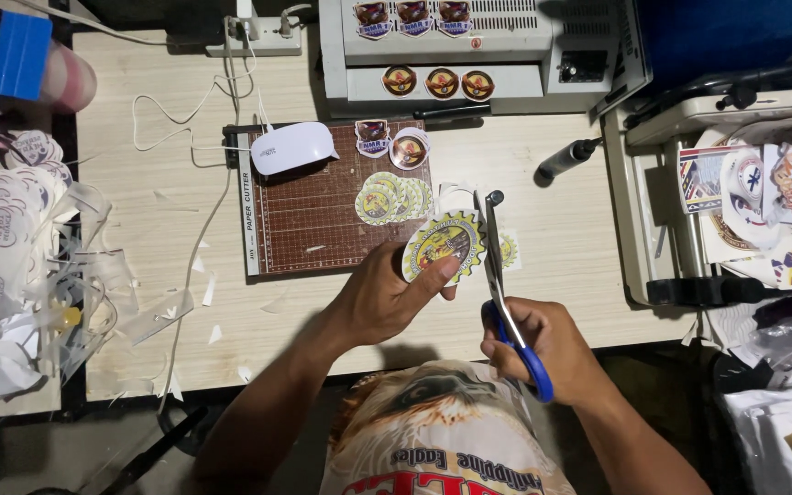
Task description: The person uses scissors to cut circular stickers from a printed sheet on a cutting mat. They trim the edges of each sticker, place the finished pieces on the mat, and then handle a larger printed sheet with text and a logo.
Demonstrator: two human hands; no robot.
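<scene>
left hand pinched a round gear-edged sticker between thumb and fingers, held just above the front edge of the tabletop, near its middle. right hand was closed around the blue handles of a pair of scissors, fingers through the loops; blades pointed away from the person and lay against the right rim of the sticker, only slightly parted. a smaller cut sticker lay on the tabletop just right of the blades.

behind the held sticker, a brown paper cutter board sat mid-table with a fanned stack of round stickers on its right part, two more stickers at its back right corner and a white mouse-shaped device at its back left. a grey laminating machine stood at the back edge with stickers on top. paper offcuts were piled at the left edge. a black-handled tool lay toward the right edge.
</scene>
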